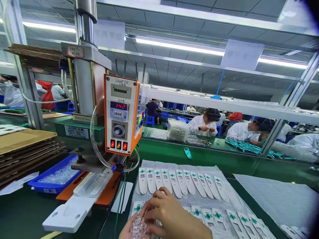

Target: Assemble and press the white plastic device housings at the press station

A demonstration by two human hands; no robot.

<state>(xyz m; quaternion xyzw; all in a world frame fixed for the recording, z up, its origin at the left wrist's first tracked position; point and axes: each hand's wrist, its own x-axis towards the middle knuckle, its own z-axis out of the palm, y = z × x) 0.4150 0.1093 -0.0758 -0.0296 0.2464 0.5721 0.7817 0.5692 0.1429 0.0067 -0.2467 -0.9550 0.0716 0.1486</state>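
Note:
My left hand (126, 229) is cupped at the bottom of the view around a heap of small clear plastic pieces (138, 228). Over that heap bends my right hand (171, 212), its fingers curled and its fingertips at the pieces; what they pinch, if anything, is hidden. Beyond both hands, long white plastic housings (158, 181) with a window and green markings at one end lie in rows on a white foam sheet (209, 169). My right hand and forearm cover part of the nearer row.
Left stands a press with an orange-edged control box (121, 114), reading 142, and a white sliding fixture (65, 212). A blue tray (47, 191) holds clear bagged pieces beside stacked cardboard (22, 149). A teal shell (187, 153) lies behind the foam. Co-workers sit across the line.

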